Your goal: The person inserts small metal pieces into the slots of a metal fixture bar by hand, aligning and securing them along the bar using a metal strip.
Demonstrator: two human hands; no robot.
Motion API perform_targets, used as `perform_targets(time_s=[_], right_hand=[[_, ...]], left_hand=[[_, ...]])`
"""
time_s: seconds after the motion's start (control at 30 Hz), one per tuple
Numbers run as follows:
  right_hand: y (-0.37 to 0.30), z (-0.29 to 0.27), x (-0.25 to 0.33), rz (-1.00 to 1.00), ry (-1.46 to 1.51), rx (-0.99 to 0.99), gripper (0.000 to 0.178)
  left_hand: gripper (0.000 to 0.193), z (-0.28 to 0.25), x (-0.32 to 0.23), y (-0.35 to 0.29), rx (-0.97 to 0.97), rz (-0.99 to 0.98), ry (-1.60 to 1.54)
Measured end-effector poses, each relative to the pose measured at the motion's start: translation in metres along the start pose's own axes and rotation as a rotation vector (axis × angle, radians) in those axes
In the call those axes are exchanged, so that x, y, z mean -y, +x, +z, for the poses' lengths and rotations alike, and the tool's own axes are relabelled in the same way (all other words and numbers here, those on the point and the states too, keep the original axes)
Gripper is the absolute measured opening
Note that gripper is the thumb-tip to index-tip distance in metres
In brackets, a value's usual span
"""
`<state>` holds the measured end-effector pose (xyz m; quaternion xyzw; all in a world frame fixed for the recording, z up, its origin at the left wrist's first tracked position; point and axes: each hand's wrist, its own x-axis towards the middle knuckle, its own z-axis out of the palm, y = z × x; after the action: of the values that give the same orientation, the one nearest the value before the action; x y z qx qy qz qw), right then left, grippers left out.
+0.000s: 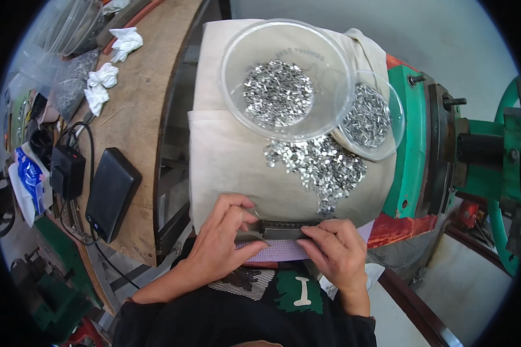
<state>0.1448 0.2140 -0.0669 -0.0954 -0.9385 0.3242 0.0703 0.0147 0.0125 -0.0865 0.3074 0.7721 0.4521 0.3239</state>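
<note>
A dark metal bar (289,231) with a row of small slots along its upper side lies crosswise near my body, over a pale lilac cloth strip (281,251). My left hand (223,231) has its index finger and thumb on either side of the bar's left end, the other fingers curled apart above. On the right end, my right hand (336,248) grips the bar with thumb and fingertips. Just beyond lies a loose heap of small shiny metal pieces (330,173) on beige cloth (226,156).
Behind the heap stand a large clear plastic tub (228,69) and a smaller clear tub (396,127), both with small metal pieces inside. To the right is a green machine (408,144). A wooden table (139,115) on the left carries a black power bank (113,194), cables and crumpled tissues (125,43).
</note>
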Motion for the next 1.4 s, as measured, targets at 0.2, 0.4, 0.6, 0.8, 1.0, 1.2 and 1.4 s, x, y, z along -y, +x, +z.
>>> perform_targets(time_s=[0.2, 0.4, 0.6, 0.8, 1.0, 1.2, 1.4], right_hand=[[-0.002, -0.026, -0.021, 0.136, -0.031, -0.172, 0.033], [0.001, -0.019, -0.038, 0.241, -0.044, -0.175, 0.03], [0.009, -0.021, -0.031, 0.206, 0.008, -0.144, 0.026], [0.022, -0.012, -0.019, 0.1, 0.12, -0.016, 0.023], [0.026, -0.006, -0.016, 0.027, 0.011, 0.036, 0.024], [0.027, -0.004, -0.016, 0.0, -0.002, 0.064, 0.021], [0.026, -0.004, -0.017, 0.003, 0.008, 0.052, 0.018]], left_hand=[[0.043, 0.002, 0.004, -0.001, -0.017, 0.044, 0.04], [0.038, 0.007, 0.011, -0.002, -0.093, 0.105, 0.069], [0.032, 0.009, 0.011, -0.001, -0.139, 0.135, 0.097], [0.031, 0.01, 0.013, -0.002, -0.153, 0.151, 0.102], [0.031, 0.01, 0.013, -0.002, -0.147, 0.145, 0.098], [0.031, 0.01, 0.014, -0.002, -0.138, 0.146, 0.097], [0.03, 0.009, 0.013, -0.001, -0.131, 0.144, 0.087]])
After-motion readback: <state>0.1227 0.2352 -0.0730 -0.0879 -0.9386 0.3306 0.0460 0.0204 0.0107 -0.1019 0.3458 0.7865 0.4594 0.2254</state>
